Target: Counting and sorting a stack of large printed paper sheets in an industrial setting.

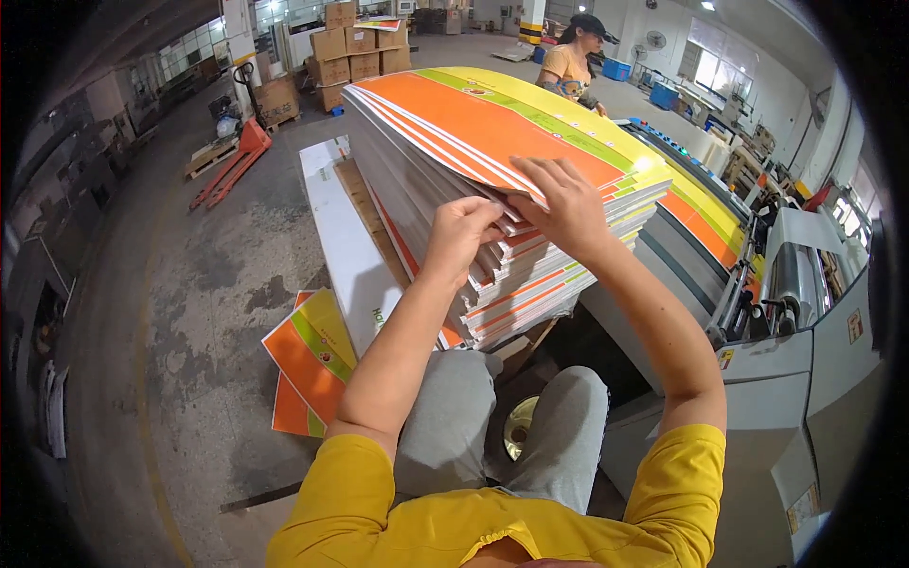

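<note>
Your left hand [461,230] is curled, its fingertips pinching the near edge of the top sheets on the tall stack of printed sheets [492,142], orange with a yellow and green band. Your right hand [565,204] lies just beside it, fingers spread flat on the top sheet, thumb tucked under its edge. Below your left fingers, loose orange sheets [310,364] lie on the floor. Far beyond your fingers stand brown cardboard boxes [352,47].

sheet stack [492,123]: orange, white stripes, green-yellow band | sleeves [360,502]: yellow | pallet jack [232,161]: orange-red
</note>
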`<state>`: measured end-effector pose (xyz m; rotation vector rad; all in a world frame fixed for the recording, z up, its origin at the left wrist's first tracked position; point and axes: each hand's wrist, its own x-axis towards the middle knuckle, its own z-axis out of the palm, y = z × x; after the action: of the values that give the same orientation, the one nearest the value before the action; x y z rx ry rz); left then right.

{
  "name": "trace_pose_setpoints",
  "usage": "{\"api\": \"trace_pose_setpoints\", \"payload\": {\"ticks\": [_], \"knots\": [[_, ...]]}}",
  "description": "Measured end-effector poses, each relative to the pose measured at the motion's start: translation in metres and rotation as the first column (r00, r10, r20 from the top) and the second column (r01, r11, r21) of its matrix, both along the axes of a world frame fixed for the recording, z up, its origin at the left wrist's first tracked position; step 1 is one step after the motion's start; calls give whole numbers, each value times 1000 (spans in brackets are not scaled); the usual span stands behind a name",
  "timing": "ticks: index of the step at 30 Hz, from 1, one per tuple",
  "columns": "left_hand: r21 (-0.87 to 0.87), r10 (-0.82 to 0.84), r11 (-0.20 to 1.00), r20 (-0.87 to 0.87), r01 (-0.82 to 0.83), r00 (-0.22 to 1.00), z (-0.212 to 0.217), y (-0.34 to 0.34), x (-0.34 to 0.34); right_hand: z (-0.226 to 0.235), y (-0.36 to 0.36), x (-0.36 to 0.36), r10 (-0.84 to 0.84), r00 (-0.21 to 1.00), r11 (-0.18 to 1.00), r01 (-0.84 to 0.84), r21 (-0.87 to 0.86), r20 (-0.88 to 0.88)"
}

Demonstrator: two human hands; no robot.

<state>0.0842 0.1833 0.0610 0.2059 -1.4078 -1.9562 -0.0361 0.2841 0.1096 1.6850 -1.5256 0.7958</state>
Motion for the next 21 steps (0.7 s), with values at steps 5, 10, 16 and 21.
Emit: {"api": "trace_pose_setpoints", "payload": {"ticks": [5,10,16,21], "knots": [[-22,-37,999,23,38,999,2,2,-4,-10,-15,-39,54,414,958,-279,71,909],[1,-14,1000,32,14,999,2,3,-1,34,-20,-38,397,38,903,-192,-383,917],[-27,-12,1000,78,14,997,2,2,0,-7,-5,-16,11,827,962,-163,221,562],[-30,-21,999,59,23,998,2,0,0,-13,0,-18,53,880,951,-188,244,473]]}}
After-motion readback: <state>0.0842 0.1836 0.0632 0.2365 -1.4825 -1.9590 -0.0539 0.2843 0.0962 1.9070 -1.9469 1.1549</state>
